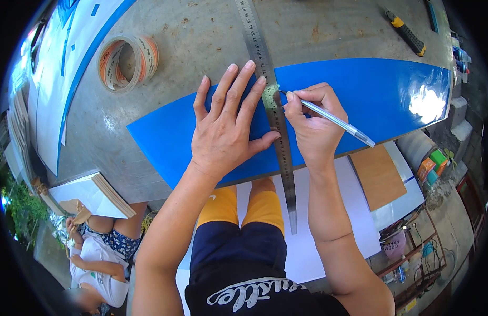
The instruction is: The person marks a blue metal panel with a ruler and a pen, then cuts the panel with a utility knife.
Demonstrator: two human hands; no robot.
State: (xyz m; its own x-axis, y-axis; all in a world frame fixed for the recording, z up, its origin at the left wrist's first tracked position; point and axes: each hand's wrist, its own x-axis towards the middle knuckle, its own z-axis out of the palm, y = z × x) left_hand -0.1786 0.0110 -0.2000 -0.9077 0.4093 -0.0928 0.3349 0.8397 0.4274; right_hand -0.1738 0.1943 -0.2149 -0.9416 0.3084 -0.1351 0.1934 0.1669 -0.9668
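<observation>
A glossy blue sheet [360, 100] lies across the grey table, its far edge curved. Over it runs a long metal ruler [284, 168], whose near end sticks out past the table edge. My left hand [225, 118] is flat on the sheet with fingers spread, the fingertips and thumb against the ruler's left side. In my right hand [320, 113] is a clear ballpoint pen [341, 122], pinched in a writing grip. The pen's tip is at the ruler's right edge, close to the sheet's far side.
A roll of tape [128, 63] stands on the table [202, 26] at the far left. A yellow-and-black utility knife [407, 34] lies at the far right. A brown board [378, 176] rests below the table edge. Another person [101, 263] sits at lower left.
</observation>
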